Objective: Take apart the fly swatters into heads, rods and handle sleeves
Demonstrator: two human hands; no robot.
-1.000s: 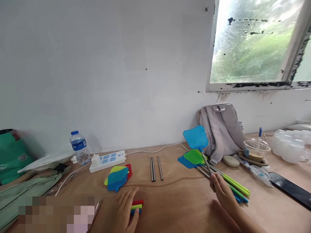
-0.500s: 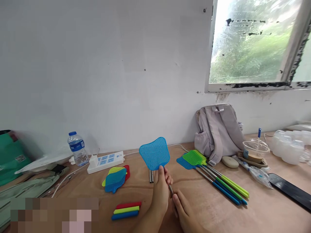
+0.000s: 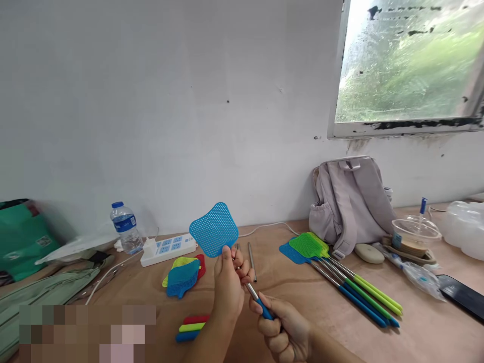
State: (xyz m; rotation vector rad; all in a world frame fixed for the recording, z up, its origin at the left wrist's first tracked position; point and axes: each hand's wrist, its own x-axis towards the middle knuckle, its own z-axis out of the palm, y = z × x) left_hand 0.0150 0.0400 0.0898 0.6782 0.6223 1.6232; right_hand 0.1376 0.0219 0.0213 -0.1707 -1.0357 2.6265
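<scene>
Both hands hold one blue fly swatter (image 3: 214, 230), tilted with its mesh head up and to the left. My left hand (image 3: 231, 282) is closed around the neck, just below the head. A bare stretch of metal rod shows between the hands. My right hand (image 3: 282, 325) grips the blue handle (image 3: 265, 308) at the lower end. Behind my left hand a metal rod (image 3: 252, 262) lies on the table. Left of the hands are loose swatter heads, with a blue one (image 3: 183, 279) on top of yellow and red. Nearer lie red, yellow and blue handles (image 3: 188, 336).
Several whole swatters (image 3: 348, 282) lie fanned at the right. Behind them a backpack (image 3: 350, 201) leans on the wall. A power strip (image 3: 170, 249) and a water bottle (image 3: 126, 229) stand at left. A drink cup (image 3: 414, 237) and a phone (image 3: 463, 297) are far right.
My right hand has turned, and a blue handle now shows in its grip on the rod. The swatter head has moved left and tilted further. The view has shifted slightly.
</scene>
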